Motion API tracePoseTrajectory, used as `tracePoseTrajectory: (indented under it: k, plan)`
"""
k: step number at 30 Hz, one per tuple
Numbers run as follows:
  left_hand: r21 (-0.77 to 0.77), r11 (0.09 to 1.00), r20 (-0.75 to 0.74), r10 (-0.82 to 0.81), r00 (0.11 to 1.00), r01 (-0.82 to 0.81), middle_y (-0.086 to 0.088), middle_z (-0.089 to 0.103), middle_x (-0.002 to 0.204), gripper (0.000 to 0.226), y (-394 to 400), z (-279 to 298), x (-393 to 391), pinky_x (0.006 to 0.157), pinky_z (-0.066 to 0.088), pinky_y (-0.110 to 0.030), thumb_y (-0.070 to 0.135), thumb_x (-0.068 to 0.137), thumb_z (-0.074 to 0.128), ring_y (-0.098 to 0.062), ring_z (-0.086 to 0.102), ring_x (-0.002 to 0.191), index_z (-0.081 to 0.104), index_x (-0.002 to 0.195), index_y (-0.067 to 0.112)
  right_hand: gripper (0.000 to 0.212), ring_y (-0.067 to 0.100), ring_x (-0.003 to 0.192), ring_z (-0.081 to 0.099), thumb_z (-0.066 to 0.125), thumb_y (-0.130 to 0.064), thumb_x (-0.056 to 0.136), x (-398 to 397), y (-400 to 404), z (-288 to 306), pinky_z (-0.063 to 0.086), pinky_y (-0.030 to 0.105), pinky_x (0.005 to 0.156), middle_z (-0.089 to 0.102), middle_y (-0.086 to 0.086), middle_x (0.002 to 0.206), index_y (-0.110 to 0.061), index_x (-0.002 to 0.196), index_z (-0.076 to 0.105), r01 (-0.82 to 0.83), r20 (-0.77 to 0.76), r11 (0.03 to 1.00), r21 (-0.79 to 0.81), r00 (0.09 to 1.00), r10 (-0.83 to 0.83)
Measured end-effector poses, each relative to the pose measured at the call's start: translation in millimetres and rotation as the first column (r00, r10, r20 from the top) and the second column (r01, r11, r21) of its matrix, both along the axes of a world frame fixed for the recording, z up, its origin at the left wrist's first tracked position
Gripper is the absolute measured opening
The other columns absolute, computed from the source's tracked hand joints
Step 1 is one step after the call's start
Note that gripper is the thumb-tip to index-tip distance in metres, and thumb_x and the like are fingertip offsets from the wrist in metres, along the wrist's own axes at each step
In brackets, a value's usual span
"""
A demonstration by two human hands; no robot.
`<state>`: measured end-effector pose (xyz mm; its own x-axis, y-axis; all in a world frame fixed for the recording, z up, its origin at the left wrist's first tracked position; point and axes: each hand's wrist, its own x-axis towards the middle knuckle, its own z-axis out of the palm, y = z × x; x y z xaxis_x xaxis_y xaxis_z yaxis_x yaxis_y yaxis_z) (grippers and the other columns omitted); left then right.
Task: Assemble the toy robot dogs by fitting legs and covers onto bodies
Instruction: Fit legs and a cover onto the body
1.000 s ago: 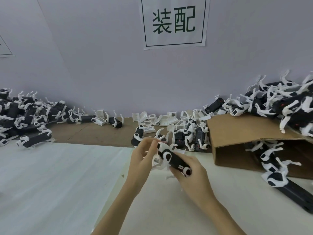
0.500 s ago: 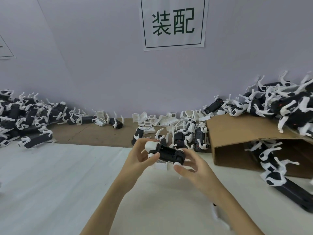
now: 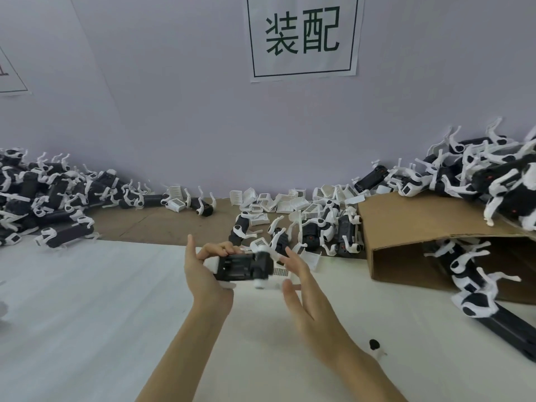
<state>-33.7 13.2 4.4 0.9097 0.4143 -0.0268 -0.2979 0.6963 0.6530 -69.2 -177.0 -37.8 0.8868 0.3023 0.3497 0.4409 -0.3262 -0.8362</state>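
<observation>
Above the white table [image 3: 87, 300], just in front of the loose covers [image 3: 278, 201] and unfinished dogs by the wall, a black dog body [image 3: 242, 266] is held in the left hand [image 3: 203, 274], whose grip is curled round its near end, open compartment facing up. The right hand [image 3: 304, 288] is spread beside the far end, fingers straight, nothing gripped. With one hand carrying it, the body could be tipped or dropped; white legs [image 3: 262, 281] at the unsupported end could be knocked loose, and a cover pressed on askew might not seat
</observation>
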Motion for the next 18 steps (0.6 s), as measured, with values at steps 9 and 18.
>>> tracePoseTrajectory:
  k: [9,18]
  plan:
    - [-0.114,0.993,-0.364,-0.025,0.931,-0.018,-0.017,0.065,0.089,0.043,10.3,-1.9,5.3,0.074,0.053,-0.042,0.039,0.112,0.044,-0.035,0.065,0.079,0.051,0.083,0.008,0.049,0.021,0.157,0.012,0.04,-0.036,0.111,24.5,-4.2,-13.3,0.019,0.033,0.125,0.02,0.003,0.168,-0.032,0.159,0.031,0.143,0.183,0.788,-0.599,0.982,-0.039]
    - [-0.017,1.0,-0.397,-0.01,0.918,0.003,-0.016,0.066,0.088,0.041,10.7,0.5,6.0,0.07,0.055,-0.042,0.035,0.113,0.043,-0.035,0.067,0.079,0.051,0.081,0.011,0.033,0.014,0.121,0.045,0.06,-0.041,0.101,24.3,-7.0,-16.9,0.036,0.029,0.104,0.051,-0.014,0.128,-0.035,0.132,0.049,0.293,0.265,0.832,-0.471,0.947,-0.184]
